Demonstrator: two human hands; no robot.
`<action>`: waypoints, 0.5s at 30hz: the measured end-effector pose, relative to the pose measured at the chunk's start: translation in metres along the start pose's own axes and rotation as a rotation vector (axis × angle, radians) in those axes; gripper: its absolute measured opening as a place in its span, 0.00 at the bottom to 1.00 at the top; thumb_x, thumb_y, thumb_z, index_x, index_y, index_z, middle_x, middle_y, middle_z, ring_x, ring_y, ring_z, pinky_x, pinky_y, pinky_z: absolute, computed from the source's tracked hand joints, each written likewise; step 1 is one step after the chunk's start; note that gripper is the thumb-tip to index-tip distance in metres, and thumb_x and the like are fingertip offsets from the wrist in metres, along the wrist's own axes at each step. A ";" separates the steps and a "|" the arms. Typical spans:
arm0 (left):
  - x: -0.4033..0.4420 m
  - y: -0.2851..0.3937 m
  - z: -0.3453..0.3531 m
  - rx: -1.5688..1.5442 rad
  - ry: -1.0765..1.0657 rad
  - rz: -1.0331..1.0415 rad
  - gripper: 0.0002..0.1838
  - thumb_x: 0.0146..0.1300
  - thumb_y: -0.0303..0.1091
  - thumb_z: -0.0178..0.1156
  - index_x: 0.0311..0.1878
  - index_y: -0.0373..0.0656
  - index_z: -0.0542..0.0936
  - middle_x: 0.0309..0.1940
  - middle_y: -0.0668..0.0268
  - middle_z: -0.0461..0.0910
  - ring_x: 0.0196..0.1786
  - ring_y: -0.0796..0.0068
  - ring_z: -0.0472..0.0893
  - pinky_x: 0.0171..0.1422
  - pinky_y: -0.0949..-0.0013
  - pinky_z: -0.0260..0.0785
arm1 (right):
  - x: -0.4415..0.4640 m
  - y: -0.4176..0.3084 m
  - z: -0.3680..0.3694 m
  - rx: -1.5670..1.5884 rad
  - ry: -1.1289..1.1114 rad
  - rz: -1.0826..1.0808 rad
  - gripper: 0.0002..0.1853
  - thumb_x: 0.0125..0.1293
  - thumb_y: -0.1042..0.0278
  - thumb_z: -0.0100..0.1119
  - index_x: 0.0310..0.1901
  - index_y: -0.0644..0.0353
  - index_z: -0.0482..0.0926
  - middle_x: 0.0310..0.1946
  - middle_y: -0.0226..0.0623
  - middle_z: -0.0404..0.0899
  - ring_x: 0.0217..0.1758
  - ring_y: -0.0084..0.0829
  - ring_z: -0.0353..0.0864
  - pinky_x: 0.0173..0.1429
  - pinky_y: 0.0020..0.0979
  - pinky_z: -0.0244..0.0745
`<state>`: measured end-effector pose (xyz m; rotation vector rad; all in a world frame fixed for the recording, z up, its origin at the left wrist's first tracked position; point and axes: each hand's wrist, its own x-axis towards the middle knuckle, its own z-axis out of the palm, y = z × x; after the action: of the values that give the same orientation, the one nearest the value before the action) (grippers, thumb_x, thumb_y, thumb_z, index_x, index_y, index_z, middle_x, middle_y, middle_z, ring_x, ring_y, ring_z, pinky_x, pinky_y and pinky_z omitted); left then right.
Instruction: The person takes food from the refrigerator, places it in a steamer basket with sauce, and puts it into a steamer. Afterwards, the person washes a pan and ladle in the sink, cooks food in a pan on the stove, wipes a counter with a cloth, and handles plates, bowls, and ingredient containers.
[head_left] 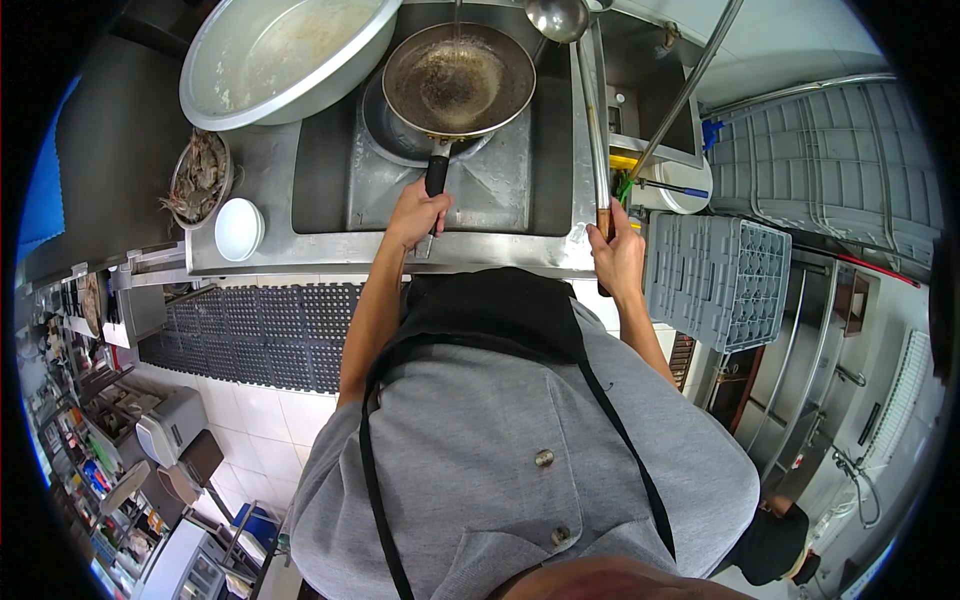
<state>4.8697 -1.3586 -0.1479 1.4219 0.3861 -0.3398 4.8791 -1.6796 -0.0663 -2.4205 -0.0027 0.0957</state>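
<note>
My left hand [418,213] is closed around the black handle of a frying pan [458,85]. The pan, brown and worn inside, is held over the sink [385,190], above another round metal pan [375,125] that it partly covers. A thin tap or stream of water comes down at the pan's far edge; I cannot tell which. At the sink's right edge my right hand [620,250] grips the wooden-ended handle of a ladle [588,110]. Its metal bowl lies at the far end, past the pan.
A large white basin [290,60] stands at the back left. Near it are a bowl of shrimp [200,178] and a white bowl [240,229]. Grey crates [715,275] and a white bucket [683,185] stand right. Another person [772,540] is at the lower right.
</note>
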 end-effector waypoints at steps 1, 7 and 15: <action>0.000 0.000 0.000 -0.002 0.000 0.004 0.06 0.59 0.25 0.59 0.33 0.40 0.70 0.19 0.70 0.70 0.16 0.78 0.71 0.20 0.69 0.63 | 0.000 0.000 0.000 0.001 0.000 0.001 0.29 0.59 0.71 0.65 0.61 0.74 0.71 0.38 0.62 0.82 0.40 0.52 0.85 0.45 0.41 0.78; -0.002 -0.002 0.001 0.005 0.017 -0.015 0.07 0.61 0.26 0.59 0.34 0.43 0.70 0.19 0.71 0.70 0.17 0.80 0.69 0.20 0.71 0.61 | -0.001 -0.001 -0.001 0.015 -0.008 0.007 0.29 0.59 0.71 0.65 0.61 0.74 0.71 0.39 0.62 0.82 0.40 0.52 0.85 0.47 0.41 0.78; 0.000 -0.004 0.000 -0.001 0.018 -0.019 0.06 0.61 0.26 0.59 0.34 0.43 0.70 0.18 0.71 0.70 0.16 0.80 0.69 0.20 0.72 0.62 | -0.003 -0.002 -0.002 -0.011 0.000 0.016 0.30 0.59 0.71 0.65 0.62 0.73 0.70 0.41 0.62 0.82 0.43 0.54 0.85 0.49 0.41 0.78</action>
<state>4.8682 -1.3587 -0.1517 1.4218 0.4148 -0.3427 4.8758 -1.6793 -0.0634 -2.4320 0.0159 0.1032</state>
